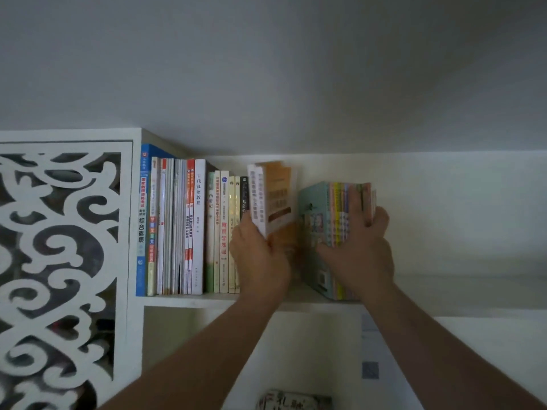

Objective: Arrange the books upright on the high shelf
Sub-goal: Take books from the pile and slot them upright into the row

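Holding two orange books [273, 199] tilted above the shelf [192, 300], left hand [260, 258] gripped them while right hand [359, 250] clasped the pastel set [337, 232]; next: seat them upright beside the row [192, 229].

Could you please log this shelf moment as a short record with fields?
shelf: white high shelf, books at its left end
upright row: books standing against the left side
left hand: grips orange books, lifted and tilted
right hand: holds pastel book set, fingers over the spines
gap: open space between row and set
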{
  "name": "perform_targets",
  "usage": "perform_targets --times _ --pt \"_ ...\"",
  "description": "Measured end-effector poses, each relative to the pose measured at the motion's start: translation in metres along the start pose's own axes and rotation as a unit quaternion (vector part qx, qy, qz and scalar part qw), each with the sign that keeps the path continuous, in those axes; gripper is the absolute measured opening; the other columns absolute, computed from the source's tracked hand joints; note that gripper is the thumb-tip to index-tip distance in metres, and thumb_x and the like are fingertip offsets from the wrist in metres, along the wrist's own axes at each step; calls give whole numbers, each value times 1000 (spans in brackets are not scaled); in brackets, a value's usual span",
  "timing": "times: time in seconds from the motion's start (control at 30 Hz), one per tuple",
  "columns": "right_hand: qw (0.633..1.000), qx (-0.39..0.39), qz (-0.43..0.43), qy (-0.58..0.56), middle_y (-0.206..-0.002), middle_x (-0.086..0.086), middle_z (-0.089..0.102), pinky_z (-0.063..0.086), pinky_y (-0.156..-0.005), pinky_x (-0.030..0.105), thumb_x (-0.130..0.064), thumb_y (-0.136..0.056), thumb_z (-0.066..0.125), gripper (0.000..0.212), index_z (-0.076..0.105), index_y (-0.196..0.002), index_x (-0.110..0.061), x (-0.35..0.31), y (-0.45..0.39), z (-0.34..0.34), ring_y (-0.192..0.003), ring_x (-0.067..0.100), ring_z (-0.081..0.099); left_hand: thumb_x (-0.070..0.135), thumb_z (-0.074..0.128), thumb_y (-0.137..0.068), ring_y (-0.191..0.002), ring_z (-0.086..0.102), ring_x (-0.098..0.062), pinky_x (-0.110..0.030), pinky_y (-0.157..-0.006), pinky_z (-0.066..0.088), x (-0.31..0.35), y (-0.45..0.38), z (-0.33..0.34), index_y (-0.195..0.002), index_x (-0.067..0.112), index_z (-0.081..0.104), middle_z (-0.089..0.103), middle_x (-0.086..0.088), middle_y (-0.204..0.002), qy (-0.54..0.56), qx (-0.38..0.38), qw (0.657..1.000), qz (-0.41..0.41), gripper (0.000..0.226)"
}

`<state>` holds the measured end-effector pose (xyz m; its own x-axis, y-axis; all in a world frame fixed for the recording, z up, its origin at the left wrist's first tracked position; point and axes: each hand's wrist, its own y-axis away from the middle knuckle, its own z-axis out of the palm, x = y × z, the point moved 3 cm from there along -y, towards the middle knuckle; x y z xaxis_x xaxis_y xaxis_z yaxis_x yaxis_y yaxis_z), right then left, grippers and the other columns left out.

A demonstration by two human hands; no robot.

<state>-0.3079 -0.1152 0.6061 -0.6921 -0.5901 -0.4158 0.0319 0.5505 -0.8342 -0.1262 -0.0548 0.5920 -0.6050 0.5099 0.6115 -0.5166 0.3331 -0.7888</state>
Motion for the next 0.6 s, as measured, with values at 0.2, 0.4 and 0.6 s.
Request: perform_targets --times 0.2,0.4,0.6 --pt "1000 -13 -18 -20 -159 6 16 59 -88 51 -65 -73 77 123 -13 -156 -60 -36 7 27 -109 44 61 38 50 -99 -116 38 -20 -41 -100 41 3 7 5 -166 30 1 41 -12 -135 -219 -76 962 146 83" --pt "999 9 -9 -35 -164 4 9 54 -91 50 -77 -83 65 109 -12 -158 -59 -51 7 50 -127 41 49 80 29 -95 -146 26 -36 -57 -114 33 -38 -8 -40 -165 35 15 23 -8 -166 -354 -114 892 256 84" --pt "999 11 -33 -25 -164 4 12 55 -90 54 -72 -102 29 70 -7 -160 -57 -53 2 76 -123 39 47 91 34 -84 -150 23 -47 -63 -112 34 -43 -17 -30 -161 44 27 19 -19 -168 -420 -83 872 237 91"
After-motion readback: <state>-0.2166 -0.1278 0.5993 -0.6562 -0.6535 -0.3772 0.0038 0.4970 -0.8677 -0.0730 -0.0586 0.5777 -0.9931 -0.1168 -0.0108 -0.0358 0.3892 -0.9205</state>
